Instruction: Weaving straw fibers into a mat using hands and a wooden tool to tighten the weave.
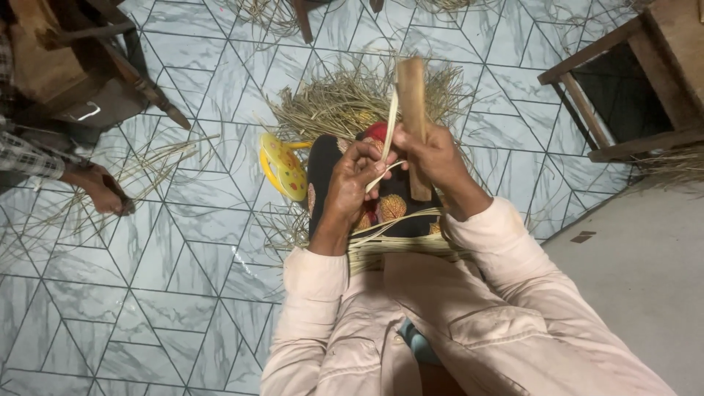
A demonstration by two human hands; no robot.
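Head view: a pale reed strip (389,125) is pinched between the fingertips (370,158) of the left hand (354,183), fingers curled tight together around it, and the strip is seen running up past a flat wooden stick (413,117). That stick is gripped upright by the right hand (433,158), fingers closed round its lower half, its top end raised well above both hands. The two hands are held just beside each other, almost touching, over a dark patterned cloth (392,205) laid across the lap. Below the wrists, a bundle of straight reeds (396,246) is laid crosswise on the lap, touching the cloth. Pale pink sleeves (499,257) are worn on both arms. Beyond the hands, a loose heap of dry straw (345,103) is spread on the tiled floor (183,279), and a yellow plastic object (284,167) is seen just beside the cloth. At far left, another person's hand (99,191) is lowered among scattered reeds.
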